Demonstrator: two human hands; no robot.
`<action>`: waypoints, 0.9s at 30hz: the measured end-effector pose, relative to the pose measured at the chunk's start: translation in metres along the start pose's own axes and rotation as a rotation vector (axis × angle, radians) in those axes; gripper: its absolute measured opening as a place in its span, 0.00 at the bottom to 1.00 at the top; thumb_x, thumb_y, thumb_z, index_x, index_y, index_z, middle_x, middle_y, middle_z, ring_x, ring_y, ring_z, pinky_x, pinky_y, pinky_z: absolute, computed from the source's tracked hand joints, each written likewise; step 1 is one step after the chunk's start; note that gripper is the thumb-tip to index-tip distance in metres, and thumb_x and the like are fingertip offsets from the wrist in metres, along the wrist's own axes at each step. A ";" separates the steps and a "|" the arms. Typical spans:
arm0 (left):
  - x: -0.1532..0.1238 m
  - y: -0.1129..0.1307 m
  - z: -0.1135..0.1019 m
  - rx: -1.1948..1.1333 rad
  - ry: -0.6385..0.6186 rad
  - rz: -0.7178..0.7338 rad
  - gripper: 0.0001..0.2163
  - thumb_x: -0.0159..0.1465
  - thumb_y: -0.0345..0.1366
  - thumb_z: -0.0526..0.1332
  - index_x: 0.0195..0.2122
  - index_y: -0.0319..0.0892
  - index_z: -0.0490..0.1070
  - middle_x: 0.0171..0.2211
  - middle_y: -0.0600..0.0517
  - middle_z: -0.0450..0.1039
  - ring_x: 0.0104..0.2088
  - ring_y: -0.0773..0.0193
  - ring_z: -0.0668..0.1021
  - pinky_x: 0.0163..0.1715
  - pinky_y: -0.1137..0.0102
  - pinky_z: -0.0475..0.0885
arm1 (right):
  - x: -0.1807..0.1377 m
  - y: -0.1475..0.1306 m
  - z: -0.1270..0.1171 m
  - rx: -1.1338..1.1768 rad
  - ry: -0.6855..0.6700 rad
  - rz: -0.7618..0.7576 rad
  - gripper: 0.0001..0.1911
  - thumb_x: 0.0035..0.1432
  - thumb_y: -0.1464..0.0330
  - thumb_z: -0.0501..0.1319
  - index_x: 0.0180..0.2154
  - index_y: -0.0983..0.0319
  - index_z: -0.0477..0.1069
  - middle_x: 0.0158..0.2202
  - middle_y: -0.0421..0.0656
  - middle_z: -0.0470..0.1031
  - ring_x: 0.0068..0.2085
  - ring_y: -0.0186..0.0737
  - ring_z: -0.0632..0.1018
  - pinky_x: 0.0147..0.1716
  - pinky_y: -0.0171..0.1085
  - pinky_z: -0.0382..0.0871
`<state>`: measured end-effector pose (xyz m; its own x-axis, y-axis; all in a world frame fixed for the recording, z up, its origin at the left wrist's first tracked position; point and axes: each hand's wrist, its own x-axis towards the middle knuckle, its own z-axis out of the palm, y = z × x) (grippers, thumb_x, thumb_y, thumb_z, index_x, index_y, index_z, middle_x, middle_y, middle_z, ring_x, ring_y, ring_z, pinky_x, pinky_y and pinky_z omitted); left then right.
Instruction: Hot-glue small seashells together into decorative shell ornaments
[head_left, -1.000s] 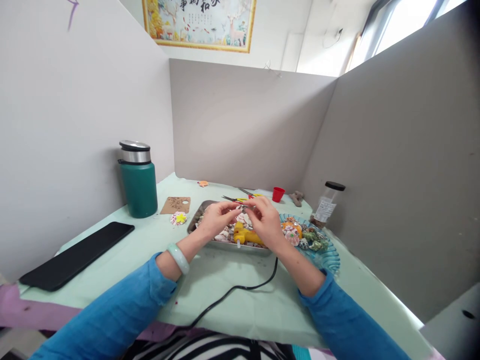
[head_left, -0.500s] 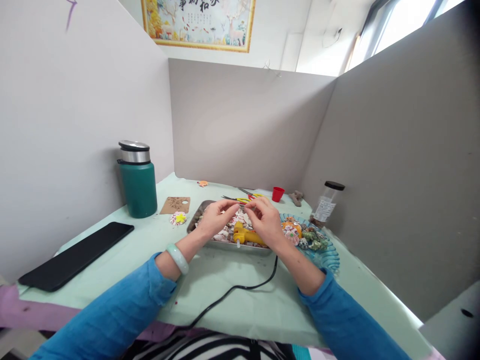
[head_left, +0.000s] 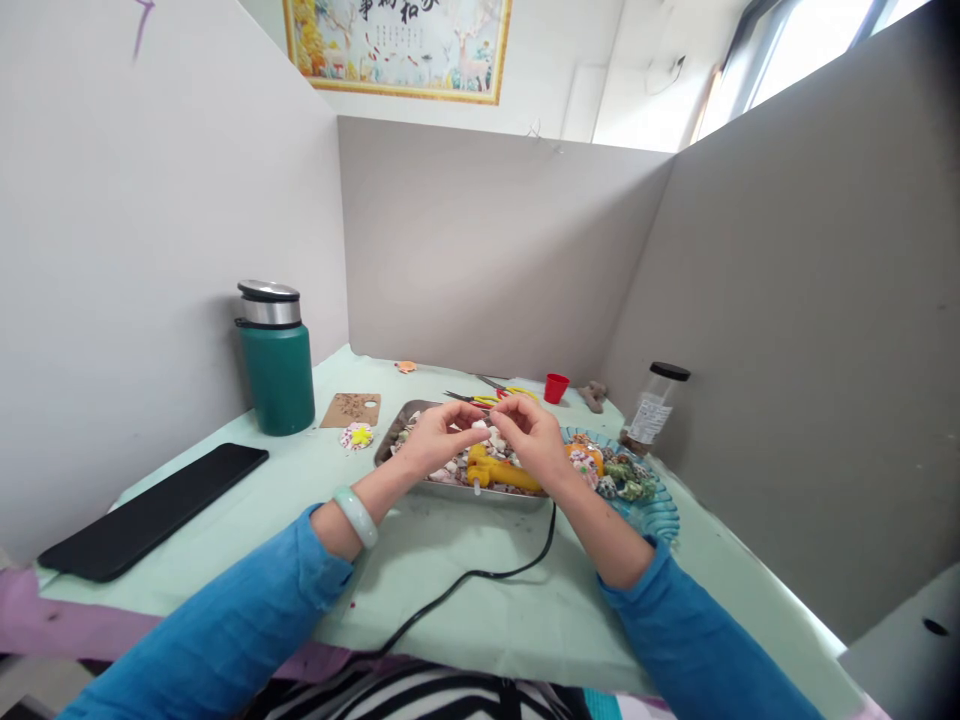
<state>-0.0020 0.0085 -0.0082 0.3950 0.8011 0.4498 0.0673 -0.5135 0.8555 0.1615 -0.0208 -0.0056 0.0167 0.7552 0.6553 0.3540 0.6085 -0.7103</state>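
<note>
Over a metal tray (head_left: pixel 459 492) of seashells (head_left: pixel 448 472), my left hand (head_left: pixel 436 438) and my right hand (head_left: pixel 529 437) meet almost tip to tip. Thumb and fingers of the left are pinched around a small white piece (head_left: pixel 480 425), possibly a shell. My right thumb and forefinger are pinched beside it; what they grip is too small to make out. A yellow glue gun (head_left: pixel 501 472) lies across the tray's near side under my hands, its pale nozzle over the rim and its black cord (head_left: pixel 480 574) running toward me.
On the right, a blue plate (head_left: pixel 660 505) holds painted shell pieces, with a clear jar (head_left: pixel 651 410) behind. A red cup (head_left: pixel 556 388) and yellow-handled pliers (head_left: pixel 480 398) stand farther back. A green bottle (head_left: pixel 277 375), brown card (head_left: pixel 351 409), shell flower (head_left: pixel 356 436) and black phone-like slab (head_left: pixel 157 508) occupy the left.
The fingertips have shifted slightly, and the small white piece now shows between my left thumb and fingers. Both arms stay nearly in place.
</note>
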 end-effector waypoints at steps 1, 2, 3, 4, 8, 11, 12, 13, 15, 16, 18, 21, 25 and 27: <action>0.000 0.000 0.000 -0.010 -0.006 -0.001 0.16 0.51 0.43 0.67 0.36 0.37 0.72 0.34 0.48 0.73 0.33 0.64 0.74 0.34 0.69 0.70 | 0.000 0.000 0.000 0.055 -0.017 0.041 0.06 0.53 0.65 0.60 0.29 0.61 0.68 0.25 0.38 0.67 0.24 0.31 0.66 0.25 0.33 0.61; -0.001 0.000 0.001 -0.017 -0.016 0.002 0.16 0.50 0.42 0.67 0.36 0.37 0.71 0.34 0.49 0.73 0.33 0.65 0.73 0.33 0.69 0.70 | 0.001 0.000 -0.001 0.105 -0.026 0.079 0.07 0.53 0.64 0.60 0.29 0.61 0.68 0.24 0.37 0.66 0.24 0.31 0.66 0.24 0.33 0.61; -0.001 -0.001 0.001 -0.021 -0.028 0.008 0.16 0.50 0.42 0.67 0.36 0.37 0.71 0.33 0.49 0.73 0.32 0.65 0.73 0.32 0.70 0.70 | 0.001 -0.001 -0.001 0.144 -0.029 0.109 0.07 0.52 0.64 0.61 0.29 0.61 0.68 0.24 0.37 0.66 0.23 0.31 0.66 0.24 0.33 0.61; -0.001 -0.002 0.002 -0.020 -0.040 0.016 0.16 0.50 0.42 0.67 0.35 0.37 0.71 0.33 0.49 0.72 0.32 0.66 0.73 0.32 0.70 0.69 | 0.002 -0.002 -0.001 0.172 -0.030 0.131 0.08 0.51 0.63 0.61 0.29 0.61 0.68 0.23 0.37 0.67 0.23 0.31 0.66 0.24 0.33 0.61; 0.000 -0.006 0.001 0.044 -0.023 0.026 0.15 0.50 0.40 0.67 0.34 0.38 0.69 0.34 0.49 0.72 0.31 0.67 0.72 0.31 0.70 0.69 | 0.003 -0.003 -0.003 0.182 -0.049 0.150 0.09 0.50 0.63 0.62 0.29 0.62 0.68 0.23 0.37 0.66 0.23 0.31 0.65 0.23 0.33 0.60; 0.001 -0.006 0.000 0.078 0.005 0.006 0.18 0.50 0.41 0.67 0.39 0.39 0.69 0.40 0.47 0.72 0.32 0.66 0.73 0.30 0.70 0.70 | 0.005 0.000 -0.006 0.123 -0.036 0.146 0.09 0.50 0.63 0.61 0.28 0.62 0.68 0.21 0.36 0.66 0.22 0.30 0.64 0.22 0.32 0.58; 0.001 -0.005 0.000 0.081 0.007 0.004 0.18 0.49 0.40 0.68 0.39 0.39 0.69 0.42 0.46 0.72 0.32 0.66 0.74 0.30 0.70 0.70 | 0.005 0.001 -0.007 0.098 -0.021 0.145 0.09 0.50 0.62 0.61 0.28 0.62 0.69 0.21 0.36 0.66 0.22 0.30 0.64 0.22 0.32 0.58; 0.001 -0.005 0.000 0.084 0.008 0.006 0.18 0.50 0.40 0.68 0.39 0.39 0.69 0.42 0.46 0.72 0.32 0.66 0.74 0.31 0.70 0.70 | 0.006 0.002 -0.008 0.081 -0.012 0.148 0.09 0.50 0.62 0.62 0.29 0.62 0.69 0.21 0.37 0.66 0.22 0.30 0.64 0.22 0.32 0.58; 0.001 -0.004 0.000 0.086 0.006 0.019 0.17 0.50 0.40 0.67 0.39 0.39 0.70 0.42 0.46 0.72 0.32 0.66 0.74 0.31 0.70 0.70 | 0.006 0.002 -0.009 0.081 -0.024 0.165 0.09 0.50 0.62 0.62 0.29 0.62 0.69 0.21 0.37 0.66 0.22 0.30 0.64 0.22 0.32 0.58; 0.001 -0.004 0.000 0.084 0.004 0.027 0.16 0.50 0.40 0.67 0.39 0.39 0.70 0.41 0.46 0.72 0.32 0.66 0.74 0.31 0.70 0.70 | 0.007 0.002 -0.010 0.088 -0.039 0.176 0.10 0.50 0.62 0.61 0.29 0.62 0.69 0.21 0.37 0.65 0.22 0.31 0.64 0.22 0.32 0.58; 0.001 -0.005 0.000 0.073 0.004 0.038 0.16 0.51 0.39 0.66 0.39 0.39 0.70 0.41 0.47 0.72 0.33 0.66 0.74 0.32 0.70 0.70 | 0.007 0.001 -0.011 0.068 -0.044 0.180 0.10 0.49 0.61 0.62 0.28 0.62 0.69 0.21 0.37 0.66 0.22 0.31 0.65 0.22 0.32 0.58; 0.001 -0.005 0.000 0.071 0.005 0.029 0.16 0.50 0.39 0.67 0.39 0.39 0.70 0.40 0.47 0.72 0.33 0.65 0.74 0.31 0.70 0.70 | 0.007 -0.001 -0.011 0.033 -0.031 0.174 0.10 0.48 0.62 0.62 0.27 0.62 0.69 0.21 0.38 0.67 0.23 0.31 0.65 0.22 0.32 0.58; 0.000 -0.003 0.001 0.057 -0.019 -0.004 0.18 0.49 0.37 0.67 0.41 0.38 0.70 0.36 0.48 0.73 0.33 0.64 0.75 0.31 0.69 0.71 | 0.008 -0.001 -0.012 0.089 -0.081 0.209 0.10 0.49 0.61 0.61 0.28 0.62 0.69 0.19 0.36 0.65 0.22 0.32 0.64 0.23 0.33 0.58; -0.001 -0.002 0.002 0.046 -0.029 -0.028 0.19 0.48 0.36 0.68 0.42 0.38 0.69 0.35 0.49 0.73 0.34 0.64 0.75 0.32 0.69 0.71 | 0.008 -0.001 -0.013 0.049 -0.054 0.196 0.10 0.48 0.62 0.62 0.27 0.62 0.69 0.20 0.37 0.66 0.23 0.32 0.65 0.23 0.33 0.58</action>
<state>-0.0005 0.0080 -0.0104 0.4187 0.8063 0.4178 0.1208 -0.5054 0.8544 0.1729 -0.0189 0.0038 0.0304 0.8715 0.4894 0.3034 0.4585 -0.8353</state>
